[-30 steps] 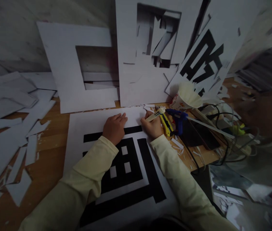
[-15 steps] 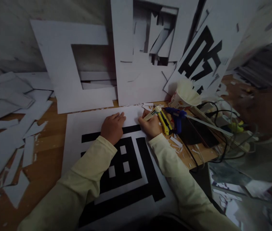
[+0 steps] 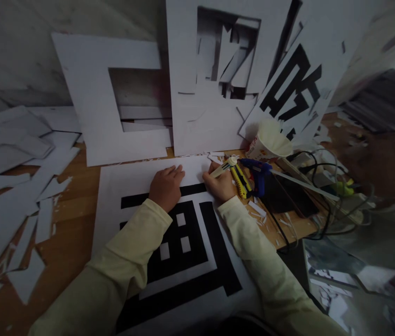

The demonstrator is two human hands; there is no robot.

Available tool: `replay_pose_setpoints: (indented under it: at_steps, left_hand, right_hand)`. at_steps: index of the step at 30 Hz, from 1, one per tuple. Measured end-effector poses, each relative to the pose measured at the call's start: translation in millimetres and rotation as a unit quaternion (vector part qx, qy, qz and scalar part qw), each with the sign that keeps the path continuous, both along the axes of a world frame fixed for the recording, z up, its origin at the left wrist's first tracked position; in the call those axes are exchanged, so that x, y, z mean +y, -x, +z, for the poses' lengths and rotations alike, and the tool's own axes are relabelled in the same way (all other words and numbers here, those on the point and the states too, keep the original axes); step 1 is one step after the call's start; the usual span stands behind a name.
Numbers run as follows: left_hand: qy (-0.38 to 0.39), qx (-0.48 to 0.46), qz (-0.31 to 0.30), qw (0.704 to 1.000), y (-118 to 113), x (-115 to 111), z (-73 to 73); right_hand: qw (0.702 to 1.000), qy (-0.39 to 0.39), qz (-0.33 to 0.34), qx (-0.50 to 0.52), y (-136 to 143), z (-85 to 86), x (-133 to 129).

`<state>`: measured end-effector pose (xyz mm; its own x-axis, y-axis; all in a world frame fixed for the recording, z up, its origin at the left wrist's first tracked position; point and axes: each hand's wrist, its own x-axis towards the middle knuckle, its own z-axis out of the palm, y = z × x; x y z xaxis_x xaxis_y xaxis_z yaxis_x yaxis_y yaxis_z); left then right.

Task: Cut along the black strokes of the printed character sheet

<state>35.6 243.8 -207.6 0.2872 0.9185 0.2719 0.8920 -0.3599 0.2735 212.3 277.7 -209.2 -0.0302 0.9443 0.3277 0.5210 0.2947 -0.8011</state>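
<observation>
A white sheet (image 3: 127,179) printed with thick black strokes lies flat on the wooden table in front of me. My left hand (image 3: 165,186) rests palm down on it, fingers close together, at the top black bar. My right hand (image 3: 220,184) grips a pale utility knife (image 3: 222,168), its tip at the sheet's upper right corner. Both sleeves are pale yellow.
A yellow utility knife (image 3: 240,179), a blue glue gun (image 3: 256,170), a paper cup (image 3: 269,140) and tangled cables (image 3: 323,196) lie to the right. Cut white boards (image 3: 120,100) lean against the wall behind. White offcuts (image 3: 15,186) litter the left. Another person's hand (image 3: 375,163) is at the far right.
Hardly anything differs: my hands stay on the sheet with the knife at the upper right corner, and the view has shifted slightly. The other person's hand at the far right has moved a little.
</observation>
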Motion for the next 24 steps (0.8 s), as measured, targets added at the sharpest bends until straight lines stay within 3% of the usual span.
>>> replay_pose_setpoints:
  at_steps: [10, 14, 18, 24]
  left_hand:
    - [-0.009, 0.0, -0.01, 1.0, 0, -1, -0.2]
    - [-0.038, 0.017, -0.07, 0.997, -2, -3, 1.9]
    - [0.01, 0.03, -0.133, 0.991, -8, -2, 4.0]
    - [-0.017, 0.0, -0.092, 0.996, -21, 3, 9.1]
  right_hand:
    - [0.997, 0.022, -0.022, 0.075, 0, -0.4, 2]
    - [0.997, 0.017, -0.015, 0.08, -1, -1.6, 2]
    - [0.997, -0.015, -0.036, 0.061, 0, -0.8, 1]
    - [0.998, -0.034, -0.017, 0.041, 0, 0.2, -4]
